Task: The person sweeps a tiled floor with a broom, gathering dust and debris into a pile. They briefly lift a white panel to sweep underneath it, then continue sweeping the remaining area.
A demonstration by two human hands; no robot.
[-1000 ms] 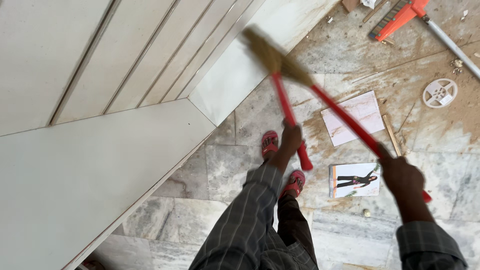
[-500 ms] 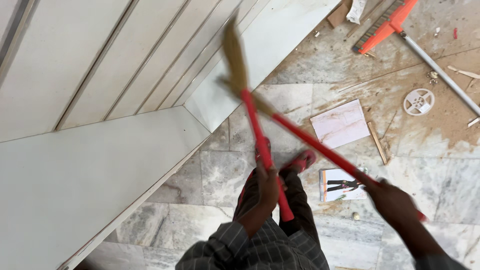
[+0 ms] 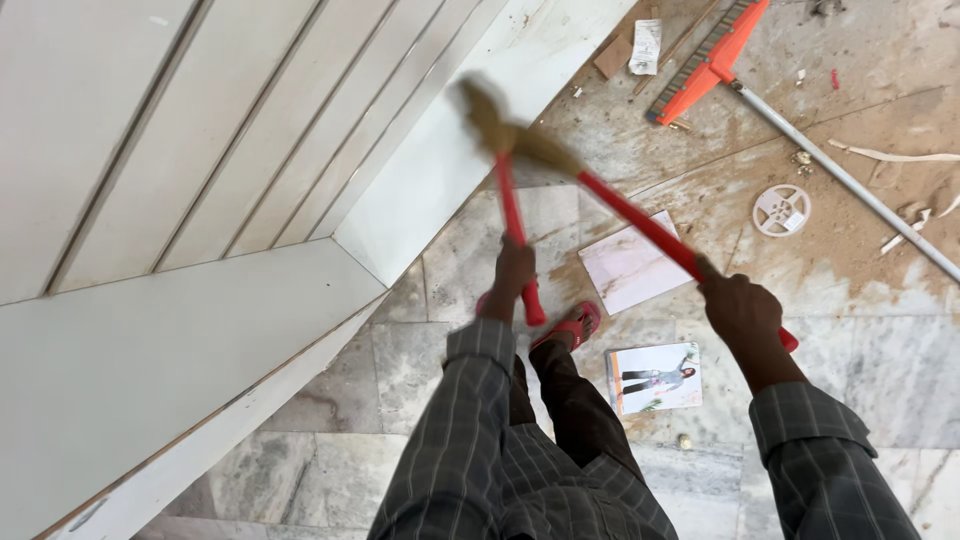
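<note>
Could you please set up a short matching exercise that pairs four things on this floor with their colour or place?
Things:
1. push broom head
2. round plastic disc
3. photo card
4. blank sheet

Descriptions:
A. white, with holes, on the dusty floor at the right
B. orange, at the top of the view, on a grey pole
C. lies just right of the person's legs, shows a standing figure
D. pale, under the right-hand red handle

Pairs: 1-B, 2-A, 3-C, 4-D
</note>
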